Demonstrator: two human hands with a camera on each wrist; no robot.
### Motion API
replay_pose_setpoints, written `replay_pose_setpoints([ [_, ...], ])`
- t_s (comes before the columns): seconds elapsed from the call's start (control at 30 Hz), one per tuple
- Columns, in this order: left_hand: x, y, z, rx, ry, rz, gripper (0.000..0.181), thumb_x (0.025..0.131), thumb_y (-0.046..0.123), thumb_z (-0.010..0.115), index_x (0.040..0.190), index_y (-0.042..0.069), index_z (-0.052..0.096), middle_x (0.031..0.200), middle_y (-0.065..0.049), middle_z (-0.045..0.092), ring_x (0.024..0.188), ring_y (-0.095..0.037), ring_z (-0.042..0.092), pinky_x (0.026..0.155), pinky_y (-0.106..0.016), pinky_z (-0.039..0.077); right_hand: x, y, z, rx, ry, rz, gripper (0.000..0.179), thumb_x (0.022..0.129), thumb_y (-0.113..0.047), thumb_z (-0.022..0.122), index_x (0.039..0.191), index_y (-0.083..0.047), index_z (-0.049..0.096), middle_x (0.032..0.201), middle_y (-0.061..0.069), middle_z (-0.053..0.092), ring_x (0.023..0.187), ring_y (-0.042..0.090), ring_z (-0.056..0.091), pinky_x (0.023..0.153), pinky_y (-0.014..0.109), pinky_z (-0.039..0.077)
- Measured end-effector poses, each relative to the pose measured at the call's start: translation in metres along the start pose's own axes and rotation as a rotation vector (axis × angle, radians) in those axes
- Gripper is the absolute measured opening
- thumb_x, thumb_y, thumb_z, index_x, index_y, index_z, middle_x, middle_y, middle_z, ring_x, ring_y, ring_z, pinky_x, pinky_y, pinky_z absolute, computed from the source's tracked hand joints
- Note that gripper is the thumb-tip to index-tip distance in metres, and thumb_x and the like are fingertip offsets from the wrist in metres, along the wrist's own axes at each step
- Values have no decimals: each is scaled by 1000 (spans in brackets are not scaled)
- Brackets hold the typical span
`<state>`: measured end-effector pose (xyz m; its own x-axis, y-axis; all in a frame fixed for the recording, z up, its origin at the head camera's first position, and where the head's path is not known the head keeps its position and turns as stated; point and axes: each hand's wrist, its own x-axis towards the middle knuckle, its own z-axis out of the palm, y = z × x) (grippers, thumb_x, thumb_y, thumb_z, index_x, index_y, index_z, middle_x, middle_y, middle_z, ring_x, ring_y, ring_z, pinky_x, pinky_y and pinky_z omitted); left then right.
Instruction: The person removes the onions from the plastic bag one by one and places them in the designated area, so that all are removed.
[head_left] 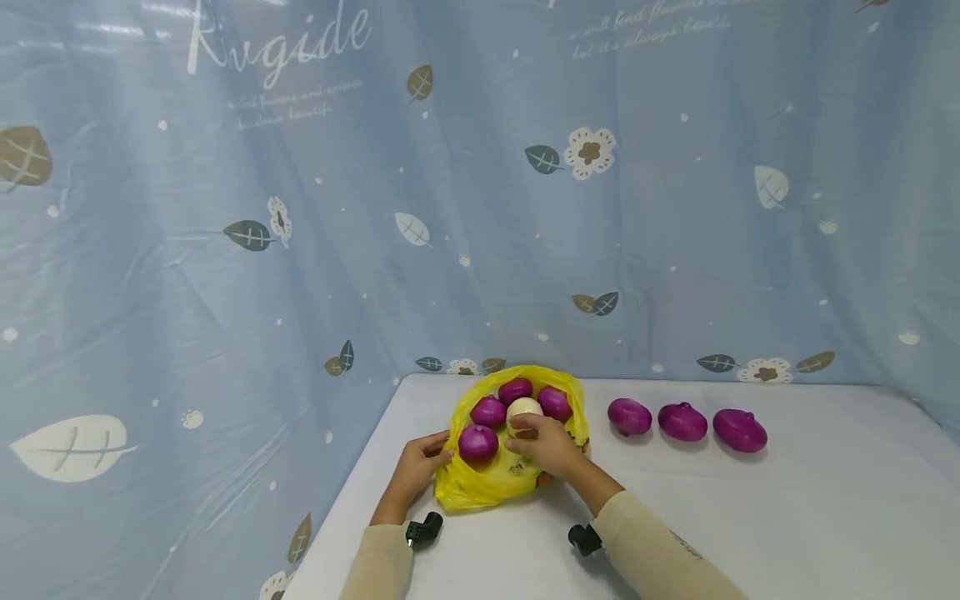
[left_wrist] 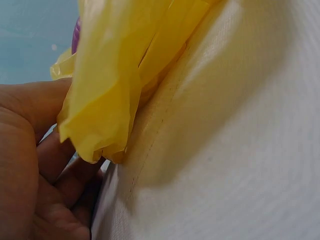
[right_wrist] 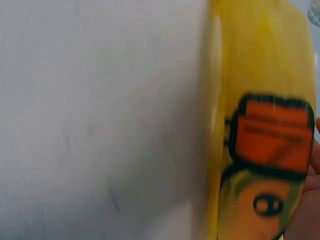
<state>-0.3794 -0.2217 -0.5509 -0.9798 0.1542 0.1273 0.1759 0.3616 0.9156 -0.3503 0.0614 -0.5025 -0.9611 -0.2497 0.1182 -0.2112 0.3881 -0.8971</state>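
A yellow plastic bag lies with its mouth wide on the table. Inside it are several red onions and one white onion. My left hand pinches the bag's left edge; in the left wrist view the yellow film hangs between thumb and fingers. Reaching over the bag's right side, my right hand has curved fingers and thumb at the white onion, partly covering it. The right wrist view mostly takes in the bag's printed side, with only a sliver of that hand at the edge.
Three red onions sit in a row on the white table, right of the bag. A blue printed curtain rises behind and to the left of the table. Black wrist cameras stick out near both sleeves.
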Motion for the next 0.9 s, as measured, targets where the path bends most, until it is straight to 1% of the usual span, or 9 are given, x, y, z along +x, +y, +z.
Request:
replay_pose_setpoints([
  [0.2,1,1,3,-24,-19,-19,39,89,11,71,127,7,65,119,-11,67,110,-26,61,91,-33,52,3,0,14,-10,-29,1,59,87,-33,74,138,-12,54,138,6,54,123,30,52,97,46,48],
  [0.23,1,0,3,-27,-20,-10,39,89,11,71,127,5,65,119,-11,67,110,-27,61,91,-33,52,4,-1,17,-5,-32,5,60,87,-33,74,139,-13,54,139,6,53,124,31,52,97,46,48],
  [0.33,2,-1,1,-27,-18,1,39,89,11,71,127,4,64,118,-12,67,109,-27,61,91,-34,52,9,-3,24,-16,-38,13,60,86,-34,74,139,-16,53,138,4,54,123,30,51,96,46,49],
  [0.43,2,-1,-2,-13,-15,9,39,89,13,71,127,4,65,118,-12,67,110,-28,61,93,-37,51,13,-6,30,-50,-38,23,60,87,-35,74,140,-19,52,135,5,55,121,29,52,94,45,50],
  [0.53,2,0,-3,9,-16,-3,39,90,16,71,127,6,65,118,-10,67,111,-27,60,95,-38,50,16,-8,35,-64,-33,40,60,87,-33,74,141,-21,51,134,7,55,122,30,52,96,48,48],
  [0.67,1,4,-4,18,-20,-17,40,90,16,71,129,7,64,119,-10,67,113,-27,59,96,-39,49,19,-12,42,-86,-43,25,62,88,-30,73,143,-17,48,139,8,51,125,32,50,98,51,45],
  [0.83,0,7,-4,-2,-23,-28,40,90,14,71,129,7,64,120,-9,67,114,-27,59,96,-37,49,23,-13,53,-133,-22,21,65,87,-28,75,145,-15,46,143,9,48,129,34,46,101,56,41],
  [0.9,0,7,-3,4,-28,-8,40,90,14,71,128,6,64,120,-10,67,113,-28,59,95,-37,49,24,-11,57,-148,-9,19,65,86,-28,76,144,-15,47,143,9,48,130,34,45,102,56,40],
])
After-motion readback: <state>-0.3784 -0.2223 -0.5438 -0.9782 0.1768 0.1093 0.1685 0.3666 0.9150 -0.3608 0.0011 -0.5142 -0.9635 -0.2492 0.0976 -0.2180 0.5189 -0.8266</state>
